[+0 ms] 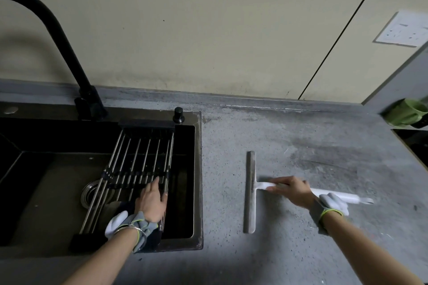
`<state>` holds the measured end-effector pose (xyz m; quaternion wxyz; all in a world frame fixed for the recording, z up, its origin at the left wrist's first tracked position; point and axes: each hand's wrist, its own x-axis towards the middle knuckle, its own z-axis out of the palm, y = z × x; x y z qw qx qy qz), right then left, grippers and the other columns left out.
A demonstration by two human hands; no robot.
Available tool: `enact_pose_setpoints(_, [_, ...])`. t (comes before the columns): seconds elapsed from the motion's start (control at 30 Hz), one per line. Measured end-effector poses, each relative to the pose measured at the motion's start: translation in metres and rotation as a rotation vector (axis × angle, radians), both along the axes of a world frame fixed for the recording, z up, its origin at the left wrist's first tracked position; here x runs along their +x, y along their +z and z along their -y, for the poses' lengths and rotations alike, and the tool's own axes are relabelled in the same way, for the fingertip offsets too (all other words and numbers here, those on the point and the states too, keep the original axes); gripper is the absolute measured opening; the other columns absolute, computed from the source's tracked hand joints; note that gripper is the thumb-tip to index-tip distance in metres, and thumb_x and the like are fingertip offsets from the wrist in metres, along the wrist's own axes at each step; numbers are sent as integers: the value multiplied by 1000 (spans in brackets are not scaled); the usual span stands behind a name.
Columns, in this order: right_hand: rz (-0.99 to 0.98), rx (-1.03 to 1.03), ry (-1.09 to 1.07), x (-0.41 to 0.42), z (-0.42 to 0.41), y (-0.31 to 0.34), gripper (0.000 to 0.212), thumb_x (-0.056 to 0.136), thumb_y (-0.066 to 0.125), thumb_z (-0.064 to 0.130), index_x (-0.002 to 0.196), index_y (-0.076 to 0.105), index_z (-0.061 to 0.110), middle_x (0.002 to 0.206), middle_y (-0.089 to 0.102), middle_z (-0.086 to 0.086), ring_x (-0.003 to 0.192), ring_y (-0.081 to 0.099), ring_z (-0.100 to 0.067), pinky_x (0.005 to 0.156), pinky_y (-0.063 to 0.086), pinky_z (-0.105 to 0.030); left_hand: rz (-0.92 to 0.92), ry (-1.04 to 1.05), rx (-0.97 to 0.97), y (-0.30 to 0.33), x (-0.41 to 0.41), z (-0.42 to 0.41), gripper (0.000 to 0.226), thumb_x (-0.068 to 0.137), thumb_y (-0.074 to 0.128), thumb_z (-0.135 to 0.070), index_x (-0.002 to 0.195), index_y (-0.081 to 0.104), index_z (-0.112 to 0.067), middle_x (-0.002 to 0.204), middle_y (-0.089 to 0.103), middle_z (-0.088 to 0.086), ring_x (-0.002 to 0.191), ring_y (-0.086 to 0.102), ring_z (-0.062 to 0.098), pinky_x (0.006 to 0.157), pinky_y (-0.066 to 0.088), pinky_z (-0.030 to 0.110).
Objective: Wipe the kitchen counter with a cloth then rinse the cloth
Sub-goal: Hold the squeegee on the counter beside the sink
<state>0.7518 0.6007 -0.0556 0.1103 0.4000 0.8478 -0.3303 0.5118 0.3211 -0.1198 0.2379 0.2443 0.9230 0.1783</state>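
A: Where do we stand with the wiping?

B: Early, we judge. The counter (301, 146) shows pale dusty streaks and smears over most of its grey speckled top, so little looks cleaned, and the rinse is not yet done.

A: And the cloth?

B: We see a dark fold, possibly the cloth (126, 207), under our left hand (151, 201), on the roll-up drying rack (136, 169) that spans the black sink (198, 169). It is too dim to be sure.

A: What are our hands doing?

B: The left hand lies flat on the rack's bars, its fingers (154, 186) straight and gripping nothing. The right hand (294, 190) rests over the white handle of the squeegee (250, 192), which lies on the counter; whether its fingers are curled round the handle we cannot tell.

A: The room?

B: Dim. A black gooseneck faucet (64, 53) stands behind the sink, a cream wall rises behind, 1 wall socket (400, 30) sits at right, and a green cup (408, 112) stands in the far corner.
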Motion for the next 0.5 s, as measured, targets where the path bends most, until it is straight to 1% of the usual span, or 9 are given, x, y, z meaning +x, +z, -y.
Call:
enact_pose_setpoints(0.07, [5,-10,33,-14,2,-8,32,83,57,53,112,63,40,107,66,14,100,56,-11,102,34,-36,6,2,2,-1,-7,-8,58,101,39,-24,151,14,-11,154,25,7,140,28,26,109,32,40])
enact_pose_setpoints(0.13, [7,-8,69,-30,6,-13,29,86,57,50,112,63,40,113,64,13,107,54,-13,105,28,-38,15,2,-5,-2,-13,-15,58,101,39,-23,151,13,-12,154,24,7,141,25,26,109,32,40])
enact_pose_setpoints(0.23, [-5,17,140,-55,18,-16,32,86,56,51,115,62,38,121,61,16,113,51,-10,99,18,-35,-8,-1,-26,-7,-20,-26,56,100,39,-23,151,17,-13,152,30,7,139,28,26,108,33,39])
enact_pose_setpoints(0.37, [-39,9,219,-82,32,-21,34,86,56,50,117,62,36,124,60,14,116,49,-11,89,17,-30,-63,-11,-30,-14,-26,-37,53,99,40,-25,149,24,-15,148,37,4,134,36,24,104,36,36])
enact_pose_setpoints(0.5, [-58,-30,267,-94,34,-26,36,84,58,52,115,64,36,119,62,13,113,49,-12,89,20,-30,-73,-1,-45,-17,-29,-45,55,98,42,-26,149,24,-15,147,38,4,134,36,24,103,35,37])
